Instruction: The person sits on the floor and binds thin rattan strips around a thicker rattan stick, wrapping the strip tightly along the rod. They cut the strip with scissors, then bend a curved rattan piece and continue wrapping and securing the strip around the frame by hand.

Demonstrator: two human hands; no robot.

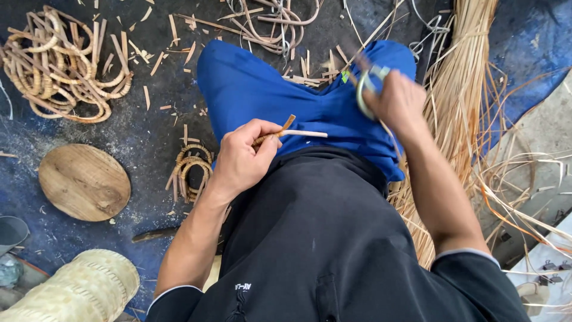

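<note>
Two hands, left hand (241,158) pinching one cane piece (292,133), right hand (398,101) gripping one tool (368,83)

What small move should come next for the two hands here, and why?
Probably bring the right hand with its shears down to the rattan stick. The left hand pinches the stick over the lap with its pale tip free, while the shears are raised clear of it.

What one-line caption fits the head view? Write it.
Seated person's left hand grips short cane sticks while the right hand holds scissors, beside a straw bundle.
</note>
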